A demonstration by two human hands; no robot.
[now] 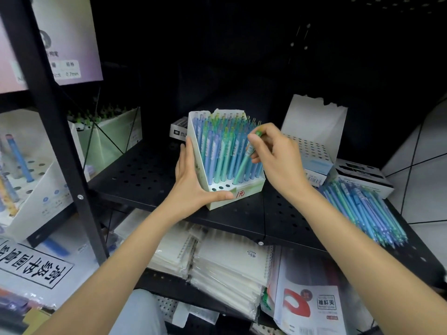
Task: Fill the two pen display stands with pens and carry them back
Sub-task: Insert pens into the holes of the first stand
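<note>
The pen stand, a white cardboard box with a stepped, holed base, sits near the middle of the black perforated shelf, nearly full of blue, teal and green pens standing upright. A few holes in its front row at 6 o'clock are open, and a red handwritten price mark shows on its front lip. The left hand rests flat against the stand's side at 9 o'clock, fingers straight up along the wall and the thumb lying across the front lower edge. The right hand comes in from 3 o'clock and pinches a green pen near its top between thumb and fingers; the pen leans, its lower end at a hole in the front row. At 2 o'clock from the filled stand is a second stand, white, with its rows of holes bare. At 4 o'clock, well apart, a loose pile of pens in the same blues and greens lies on the shelf, beside small boxes. A dark small box lies just behind the filled stand at 11 o'clock. On the lower shelf lie wrapped notebooks.
</note>
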